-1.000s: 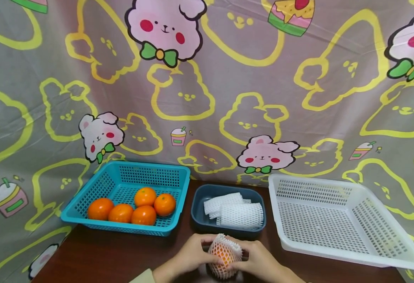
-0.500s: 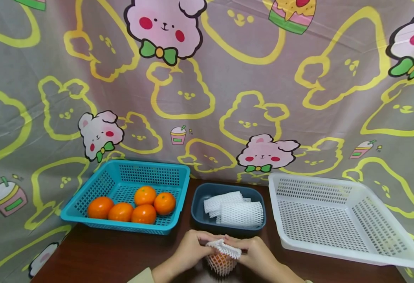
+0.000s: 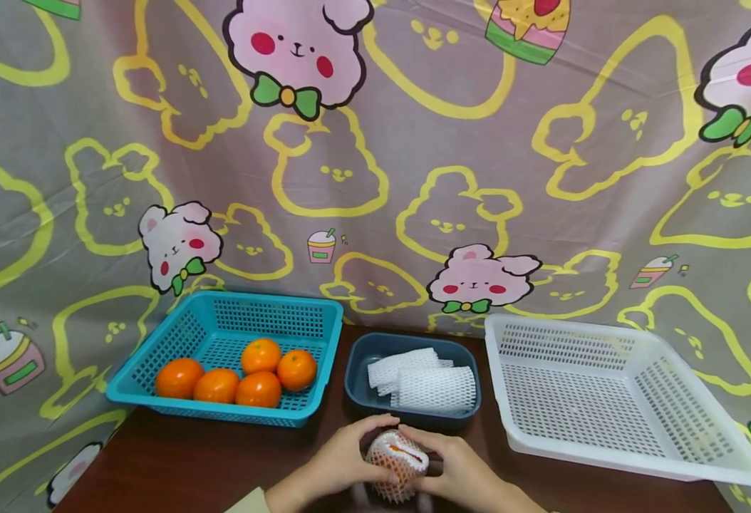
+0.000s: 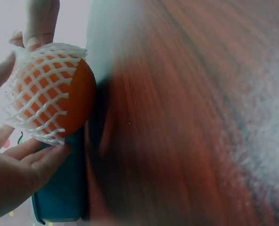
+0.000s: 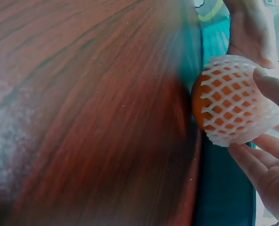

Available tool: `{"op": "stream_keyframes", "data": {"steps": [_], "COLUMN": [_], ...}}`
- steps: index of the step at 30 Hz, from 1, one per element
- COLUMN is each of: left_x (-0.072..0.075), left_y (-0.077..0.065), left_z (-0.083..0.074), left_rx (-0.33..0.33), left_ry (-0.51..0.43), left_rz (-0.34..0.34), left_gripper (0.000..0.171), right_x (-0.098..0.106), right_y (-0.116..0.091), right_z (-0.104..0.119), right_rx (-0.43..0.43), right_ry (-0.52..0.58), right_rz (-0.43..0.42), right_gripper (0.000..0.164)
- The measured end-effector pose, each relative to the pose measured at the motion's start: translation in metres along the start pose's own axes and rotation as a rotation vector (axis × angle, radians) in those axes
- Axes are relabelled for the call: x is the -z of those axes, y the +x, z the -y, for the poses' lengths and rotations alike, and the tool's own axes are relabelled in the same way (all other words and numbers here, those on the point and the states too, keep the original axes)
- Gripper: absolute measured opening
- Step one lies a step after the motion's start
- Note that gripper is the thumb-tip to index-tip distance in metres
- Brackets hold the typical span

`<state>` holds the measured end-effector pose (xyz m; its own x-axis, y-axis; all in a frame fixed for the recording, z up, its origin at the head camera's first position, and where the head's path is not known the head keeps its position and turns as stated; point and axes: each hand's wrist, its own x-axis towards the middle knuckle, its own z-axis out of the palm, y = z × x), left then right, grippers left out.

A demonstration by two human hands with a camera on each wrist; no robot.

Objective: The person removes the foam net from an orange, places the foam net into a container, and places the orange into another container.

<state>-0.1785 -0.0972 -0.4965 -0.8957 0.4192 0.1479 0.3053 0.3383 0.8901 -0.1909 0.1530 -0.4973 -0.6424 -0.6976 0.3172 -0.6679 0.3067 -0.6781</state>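
An orange (image 4: 86,94) in a white foam net sleeve (image 3: 393,474) is held between my two hands at the table's near edge. My left hand (image 3: 342,456) grips it from the left, thumb low in front and fingers over the far side. From the other side, my right hand (image 3: 457,463) holds it with thumb and fingers curved around the net. Orange peel shows through a slit at the net's top in the head view. In both wrist views the sleeve covers most of the fruit, and its bottom end is bare.
A teal basket (image 3: 128,392) with several oranges (image 3: 262,356) stands at the left. Right behind my hands is a dark blue tub (image 3: 358,399) with white foam nets (image 3: 436,388). A white basket (image 3: 581,399) is at the right, a patterned cloth (image 3: 375,235) behind.
My fingers closed together over the net's top half a second ago; now they have spread to its sides. The net's mouth has come into view, with peel showing in it.
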Motion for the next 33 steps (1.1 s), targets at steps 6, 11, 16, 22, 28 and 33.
{"op": "stream_keyframes", "data": {"steps": [6, 11, 16, 22, 28, 33], "left_x": [0.001, 0.003, 0.005, 0.006, 0.005, 0.002], "left_y": [-0.002, -0.002, -0.001, -0.001, -0.002, -0.001], "left_z": [-0.003, -0.006, -0.008, -0.009, -0.007, -0.003], "left_rx": [-0.021, -0.03, -0.041, -0.025, -0.015, 0.031], "left_ry": [-0.016, -0.021, 0.016, -0.003, -0.021, -0.041], "left_rz": [0.042, -0.001, -0.069, -0.109, -0.102, -0.085], "left_gripper": [0.065, 0.05, 0.031, 0.022, 0.033, 0.054], "right_x": [-0.003, -0.005, -0.008, -0.012, -0.007, -0.001], "right_y": [0.002, 0.005, 0.011, 0.018, 0.02, 0.022], "right_z": [-0.003, -0.003, 0.001, 0.006, 0.006, 0.007], "right_rx": [0.116, 0.155, 0.159, 0.171, 0.116, 0.064], "right_ry": [-0.035, -0.05, -0.005, 0.028, 0.013, 0.004], "right_rz": [-0.075, -0.127, -0.176, -0.24, -0.287, -0.307], "right_gripper": [0.057, 0.046, 0.031, 0.024, 0.02, 0.021]}}
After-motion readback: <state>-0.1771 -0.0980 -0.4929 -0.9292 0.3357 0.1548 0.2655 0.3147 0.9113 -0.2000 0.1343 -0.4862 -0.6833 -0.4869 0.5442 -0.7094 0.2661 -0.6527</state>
